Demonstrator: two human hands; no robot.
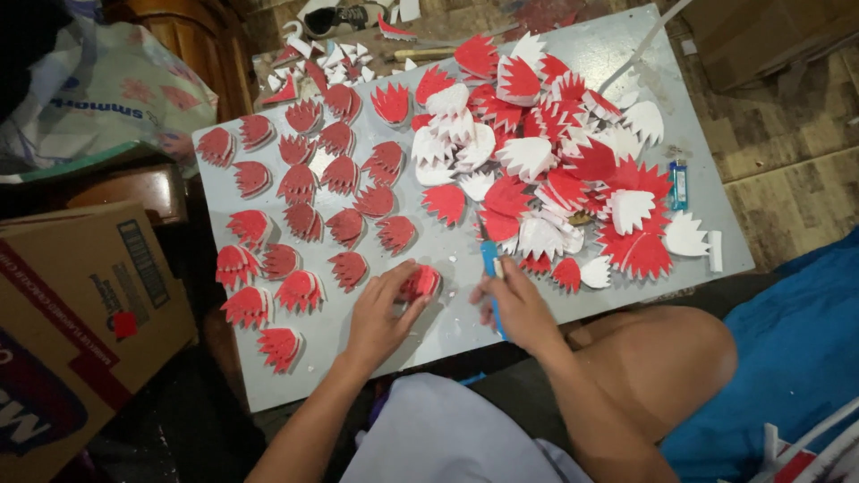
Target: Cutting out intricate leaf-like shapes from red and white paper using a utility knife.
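One red-and-white jagged foam cutout (420,283) lies flat under the left hand (380,313).

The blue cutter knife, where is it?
In the head view, the blue cutter knife is in the right hand, at the board's near edge, beside the left hand.

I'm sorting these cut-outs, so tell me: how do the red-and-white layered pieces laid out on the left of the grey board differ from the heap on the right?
The laid-out red-and-white layered pieces lie singly in rough rows, apart; the heap of cut-outs overlaps loosely. The laid-out ones each stack several red-faced layers; the heap mixes single red and plain white shapes. Both have jagged, toothed edges and rest on the grey board. The left hand presses one layered piece.
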